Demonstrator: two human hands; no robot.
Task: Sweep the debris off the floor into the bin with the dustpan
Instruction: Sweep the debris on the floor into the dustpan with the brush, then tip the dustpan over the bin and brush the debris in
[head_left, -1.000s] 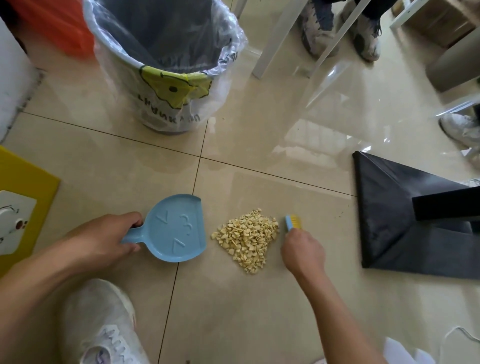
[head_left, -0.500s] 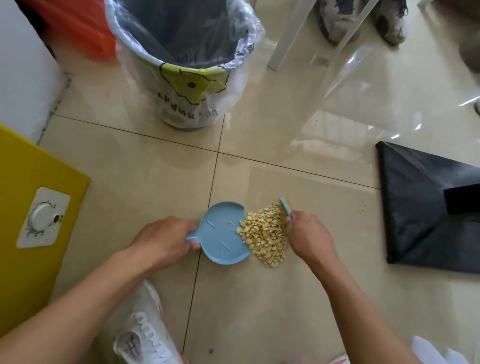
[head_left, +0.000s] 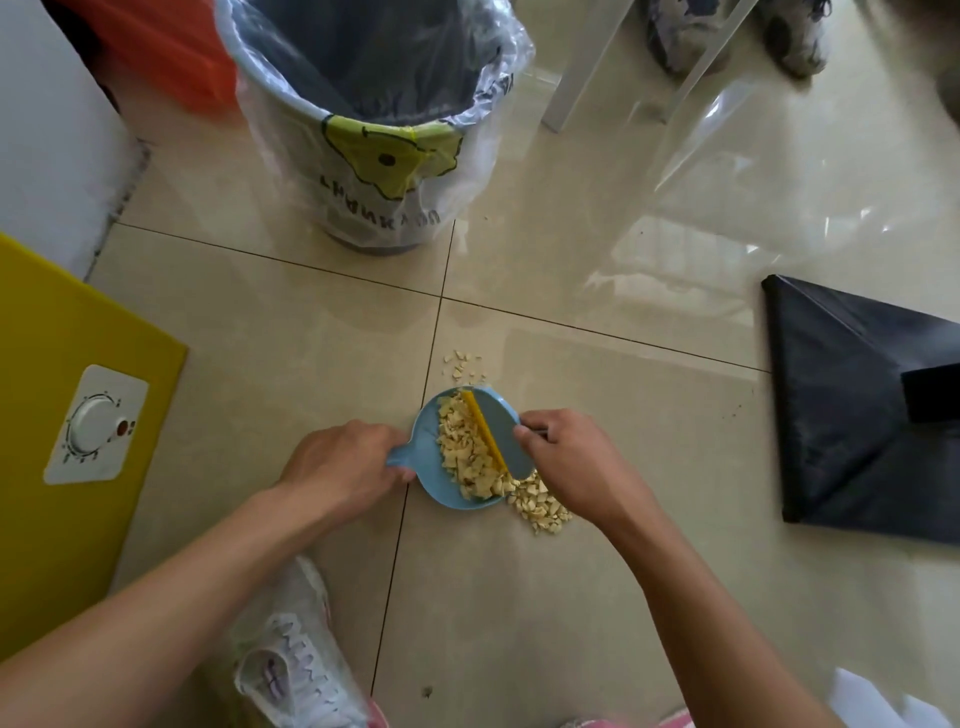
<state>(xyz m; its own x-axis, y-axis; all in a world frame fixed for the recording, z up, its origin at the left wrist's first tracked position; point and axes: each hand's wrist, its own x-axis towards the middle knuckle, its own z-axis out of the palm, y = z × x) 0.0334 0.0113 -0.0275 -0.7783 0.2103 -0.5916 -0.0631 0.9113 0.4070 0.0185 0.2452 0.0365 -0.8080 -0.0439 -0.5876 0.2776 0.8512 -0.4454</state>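
My left hand (head_left: 345, 465) grips the handle of a small blue dustpan (head_left: 434, 486) that lies on the floor tiles. My right hand (head_left: 569, 460) holds a small blue brush with yellow bristles (head_left: 493, 434) across the pan. Pale yellow debris (head_left: 467, 457) is heaped inside the pan. More of it lies on the floor just right of the pan's edge (head_left: 540, 509), and a few bits lie above the pan (head_left: 462, 364). The bin (head_left: 374, 119), lined with a clear bag, stands farther away on the floor.
A yellow panel with a white dial (head_left: 78, 426) is at the left. A black flat base (head_left: 862, 410) lies at the right. My white shoe (head_left: 296, 660) is below the pan. White furniture legs (head_left: 582, 73) and another person's shoes (head_left: 795, 36) are beyond the bin.
The brush has swept left over the pile, pushing most of the debris into the dustpan. The pan has slid right under it. A few bits scattered above the pan.
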